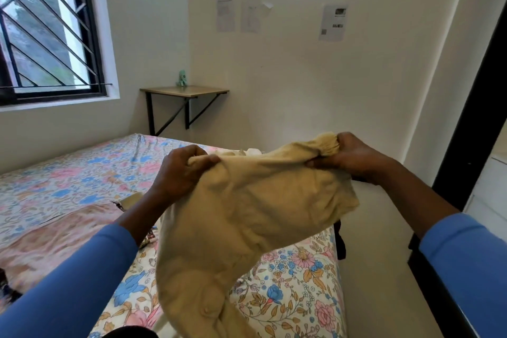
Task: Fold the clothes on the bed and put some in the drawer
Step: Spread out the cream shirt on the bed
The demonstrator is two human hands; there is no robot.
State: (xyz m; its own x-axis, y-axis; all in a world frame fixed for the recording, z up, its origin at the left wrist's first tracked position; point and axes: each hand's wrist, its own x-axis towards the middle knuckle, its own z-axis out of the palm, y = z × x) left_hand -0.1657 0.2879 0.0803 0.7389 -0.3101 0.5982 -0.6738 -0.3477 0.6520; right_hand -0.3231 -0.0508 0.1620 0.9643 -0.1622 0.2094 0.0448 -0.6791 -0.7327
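The job looks to be at an early stage: the beige garment (247,214) is not yet folded. It is held up in the air at the middle of the view, above the near corner of the bed (290,277), with its loose bulk sagging toward 6 o'clock. At 8 o'clock a pinkish flowered cloth (55,233) lies spread and rumpled on the sheet, so it probably waits its turn too. Just past the garment's top edge, at 12 o'clock, a few pale items (253,151) peep out; I cannot tell whether they are folded. No drawer shows anywhere, so as far as can be judged the putting away is wholly ahead. Both arms reach forward in blue sleeves. The left hand (181,170), at 10 o'clock of the garment, has its fingers curled over a bunched stretch of the upper edge, with the back of the hand toward the camera. The right hand (354,158), at 2 o'clock and a little higher, grips a gathered, puckered end of the cloth, thumb below and fingers wrapped around it. The fabric runs slackly between the two hands. Likely next the garment must be shaken out or laid flat on the sheet before any fold can be made. Beyond, at 11 o'clock, a wall shelf (183,91) carries a small green figure (182,78).
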